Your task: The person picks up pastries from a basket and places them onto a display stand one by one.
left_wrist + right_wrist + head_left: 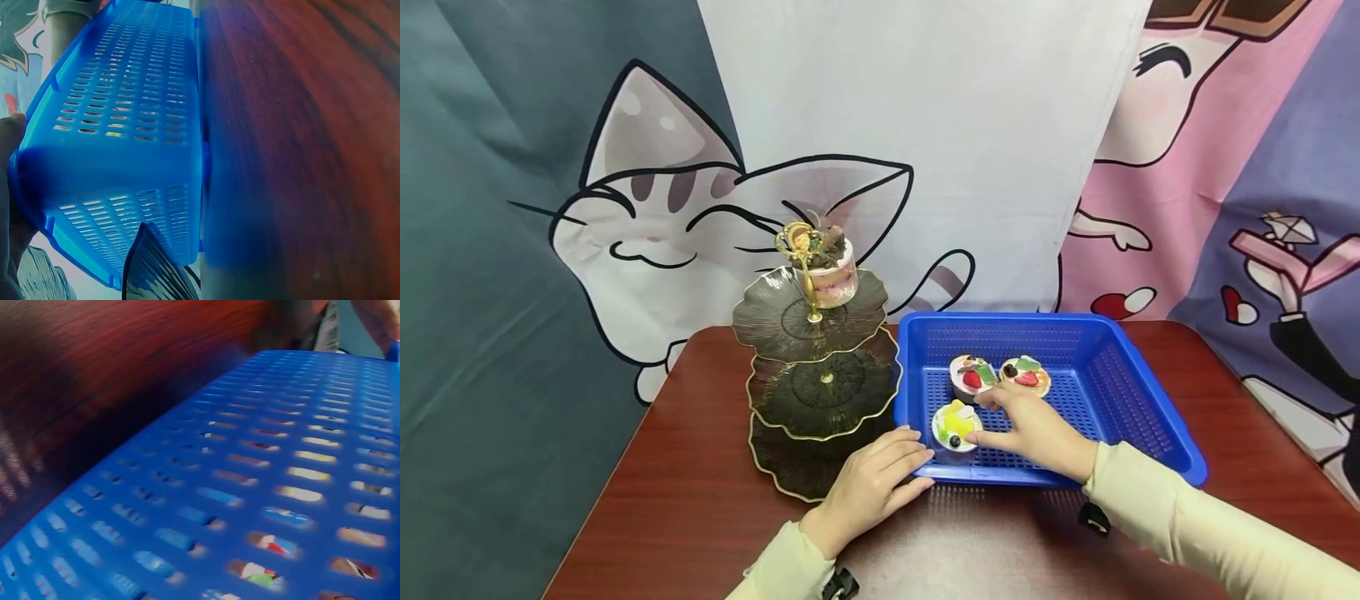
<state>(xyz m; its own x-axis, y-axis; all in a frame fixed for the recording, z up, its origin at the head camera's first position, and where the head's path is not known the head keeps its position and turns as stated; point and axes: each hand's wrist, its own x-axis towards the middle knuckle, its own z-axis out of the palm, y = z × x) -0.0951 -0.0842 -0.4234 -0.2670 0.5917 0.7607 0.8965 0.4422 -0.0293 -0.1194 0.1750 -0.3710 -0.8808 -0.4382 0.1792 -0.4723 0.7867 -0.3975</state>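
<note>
My left hand (872,479) holds the near left corner of a blue plastic basket (1150,400), thumb along the front and fingers over the rim. In the left wrist view, part of that hand (11,140) shows at the rim. Inside the basket, my right hand (1030,429) spreads thumb and fingers beside a dessert cup topped with yellow fruit (955,421), the thumb tip right at its edge. Just behind are a strawberry-topped dessert cup (972,375) and a fruit tart (1026,377). The right wrist view shows mainly the slotted basket wall (250,481).
Left of the basket stands a three-tier dark glass stand (820,392) with gold scalloped edges. A layered dessert cup (835,279) sits on its top tier by the gold handle (808,283). Beneath is a red-brown wooden table (677,467). A cartoon-print curtain (985,125) hangs behind.
</note>
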